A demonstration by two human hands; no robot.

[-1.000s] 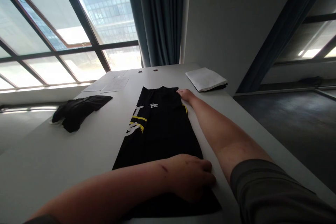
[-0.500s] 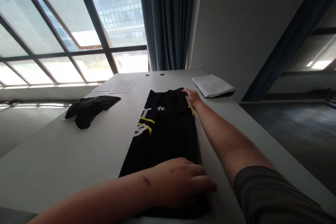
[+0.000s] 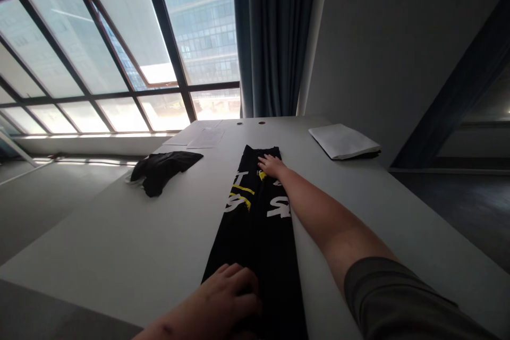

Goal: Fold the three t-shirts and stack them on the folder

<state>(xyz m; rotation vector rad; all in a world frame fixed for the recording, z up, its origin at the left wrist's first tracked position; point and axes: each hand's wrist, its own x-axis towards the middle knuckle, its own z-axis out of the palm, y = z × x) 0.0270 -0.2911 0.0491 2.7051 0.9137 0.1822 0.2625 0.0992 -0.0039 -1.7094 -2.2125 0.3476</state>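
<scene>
A black garment with white and yellow lettering lies lengthwise on the white table, its right side folded over towards the middle. What kind of garment it is does not show. At its far end my right hand lies flat, fingers spread on the cloth. My left hand is over the near left part, fingers curled down on the fabric. Its fingertips are partly hidden, and the garment's near end runs out of view.
A crumpled black cloth item lies on the table to the left. Paper sheets are at the far left, and a white folded stack with a dark underside is at the far right. A blue curtain hangs behind.
The garment's right side has come over to the middle, showing more white lettering. Both hands have moved left with it, and the right hand now lies flat. The view has shifted somewhat.
</scene>
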